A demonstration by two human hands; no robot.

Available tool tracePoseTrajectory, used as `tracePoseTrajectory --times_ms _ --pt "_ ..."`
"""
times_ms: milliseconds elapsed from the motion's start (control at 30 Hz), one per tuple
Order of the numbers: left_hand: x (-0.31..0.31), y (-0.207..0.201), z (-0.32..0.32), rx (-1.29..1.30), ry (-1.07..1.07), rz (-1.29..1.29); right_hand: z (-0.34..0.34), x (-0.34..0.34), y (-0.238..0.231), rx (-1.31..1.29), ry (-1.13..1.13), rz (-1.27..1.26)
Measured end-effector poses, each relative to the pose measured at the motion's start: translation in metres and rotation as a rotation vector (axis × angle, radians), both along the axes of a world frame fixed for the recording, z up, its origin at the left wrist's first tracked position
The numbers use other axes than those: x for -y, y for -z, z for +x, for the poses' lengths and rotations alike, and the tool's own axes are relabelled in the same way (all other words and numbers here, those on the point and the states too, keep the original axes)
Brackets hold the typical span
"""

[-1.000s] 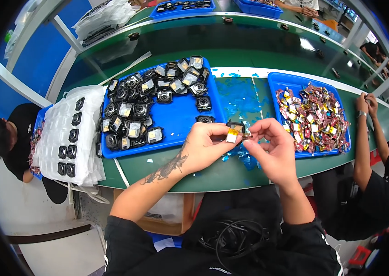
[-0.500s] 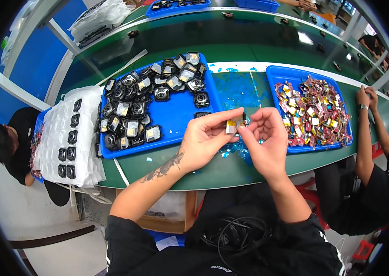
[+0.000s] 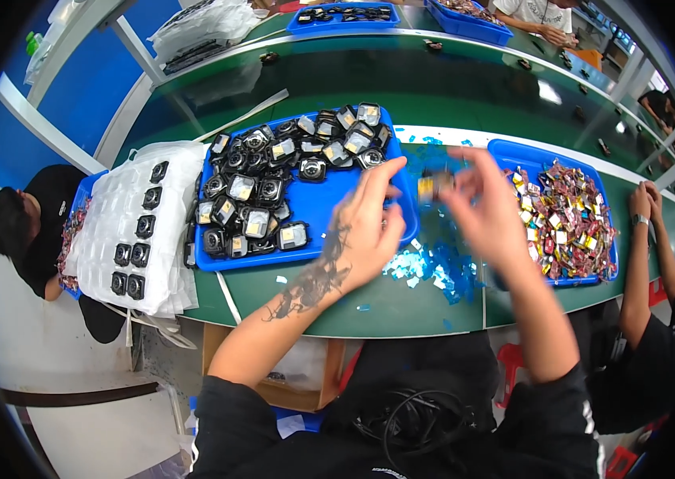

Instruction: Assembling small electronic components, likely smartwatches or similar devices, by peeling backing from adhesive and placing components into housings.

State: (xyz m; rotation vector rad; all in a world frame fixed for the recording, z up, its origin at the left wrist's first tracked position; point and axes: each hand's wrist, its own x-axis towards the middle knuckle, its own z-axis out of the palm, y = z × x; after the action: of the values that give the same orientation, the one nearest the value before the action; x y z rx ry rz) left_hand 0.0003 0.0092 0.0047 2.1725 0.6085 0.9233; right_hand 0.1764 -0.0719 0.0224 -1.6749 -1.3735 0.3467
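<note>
My right hand (image 3: pixel 487 211), smeared by motion, pinches a small black square device with a yellow patch (image 3: pixel 434 188) between thumb and fingers. It is above the table between the two blue trays. My left hand (image 3: pixel 365 227) is held over the right edge of the left blue tray (image 3: pixel 305 209), its fingers apart and nothing seen in them. That tray holds many black square camera-like units (image 3: pixel 271 190), some lens up, others showing silver and yellow backs. Under my hands, small blue and white film scraps (image 3: pixel 433 267) lie on the green table (image 3: pixel 337 315).
At right, another blue tray (image 3: pixel 610 184) is heaped with small pink, yellow and white parts (image 3: pixel 565 219). White moulded sheets (image 3: pixel 106 231) at left carry several black units. A green conveyor (image 3: pixel 369 76) runs behind. Other people sit left, right and across.
My hands have drawn apart. The right one has moved up and right with the small device; the left has let go and opened. The whole view has shifted slightly.
</note>
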Motion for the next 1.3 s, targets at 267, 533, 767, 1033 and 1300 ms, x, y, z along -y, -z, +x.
tracePoseTrajectory --times_ms 267,533,767,1033,1300 --pt "-0.028 0.024 -0.006 -0.295 -0.05 0.321 0.133 -0.141 0.024 -0.106 0.236 -0.323" --pt "-0.023 0.014 -0.008 -0.441 -0.062 0.35 0.147 -0.152 0.039 0.203 0.321 -0.4" --pt "-0.022 0.009 -0.002 -0.49 -0.14 0.259 0.184 -0.12 0.019 0.074 0.275 -0.238" --pt "-0.031 0.011 -0.017 -0.539 -0.225 0.242 0.171 -0.021 -0.019 0.58 -0.043 -0.4" --pt "-0.056 0.005 -0.046 -0.585 -0.085 0.178 0.153 -0.002 -0.006 0.675 -0.282 -0.339"
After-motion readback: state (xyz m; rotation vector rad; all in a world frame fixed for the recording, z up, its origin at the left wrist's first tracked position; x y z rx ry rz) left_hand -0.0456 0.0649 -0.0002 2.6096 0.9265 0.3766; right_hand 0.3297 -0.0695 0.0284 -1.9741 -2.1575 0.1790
